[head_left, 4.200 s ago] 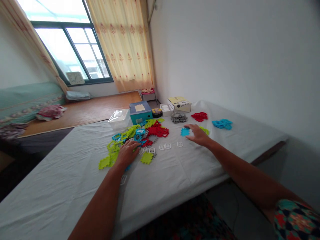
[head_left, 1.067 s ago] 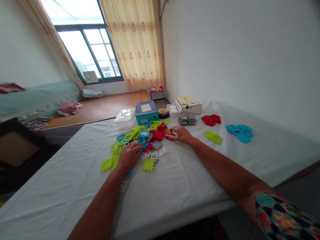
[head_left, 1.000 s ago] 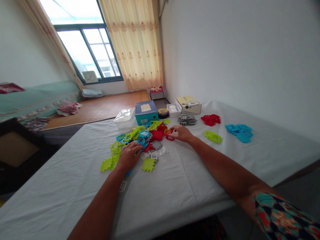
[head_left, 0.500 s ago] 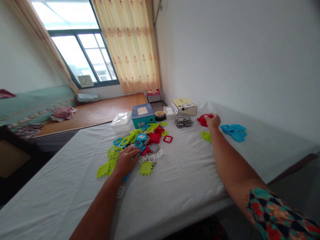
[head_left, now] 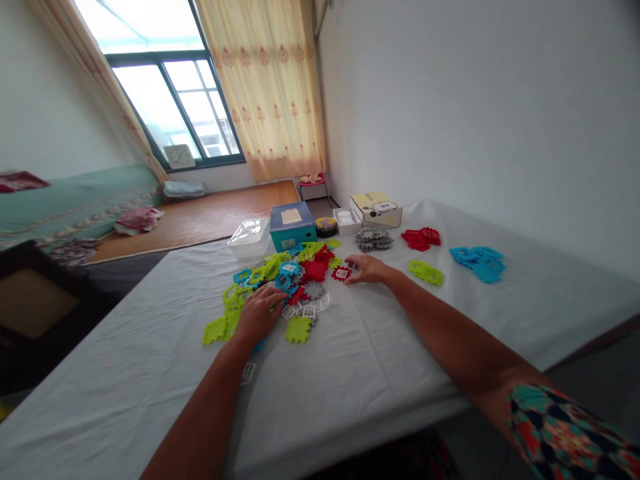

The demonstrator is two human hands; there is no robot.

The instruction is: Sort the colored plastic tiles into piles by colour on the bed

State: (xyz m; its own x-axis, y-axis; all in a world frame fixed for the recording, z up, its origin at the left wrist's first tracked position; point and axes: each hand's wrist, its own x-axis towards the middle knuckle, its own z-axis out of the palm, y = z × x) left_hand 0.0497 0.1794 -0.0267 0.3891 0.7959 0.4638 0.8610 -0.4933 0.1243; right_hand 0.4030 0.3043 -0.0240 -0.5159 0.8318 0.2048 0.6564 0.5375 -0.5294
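Your right hand (head_left: 356, 269) has its thumb and fingers parted beside a white-centred red toothed piece (head_left: 341, 274), a gap seemingly suited to its edges, while your left hand (head_left: 260, 311) curves over the mixed heap (head_left: 286, 281), perhaps steadying it, its grip impossible to tell.

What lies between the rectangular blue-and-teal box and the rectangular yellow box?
In the head view, a round black container with a yellow-patterned lid and an open white box stand between them.
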